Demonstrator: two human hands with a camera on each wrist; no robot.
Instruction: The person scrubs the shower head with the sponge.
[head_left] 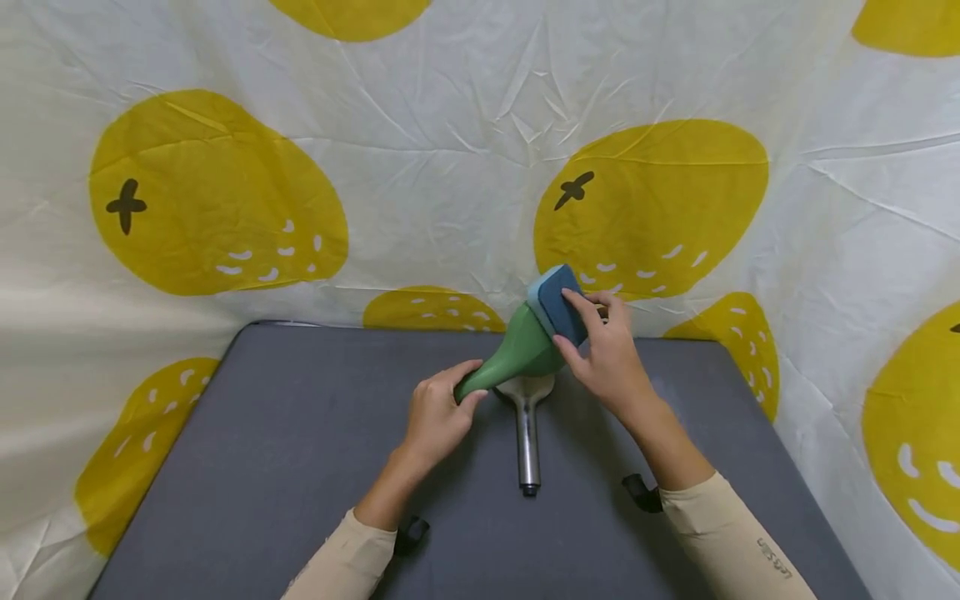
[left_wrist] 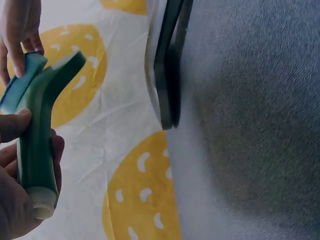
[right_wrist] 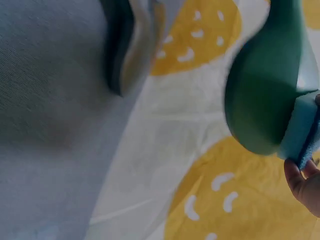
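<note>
Your left hand gripped the narrow handle of the green scoop, fingers curled round it, which held the wide head raised above the grey surface and turned toward your right hand. The right fingers pinched the blue sponge and held it flat against that head. This grip kept the scoop steady under the sponge's pressure. A metal spoon lay on the surface directly beneath, handle toward you.
</note>
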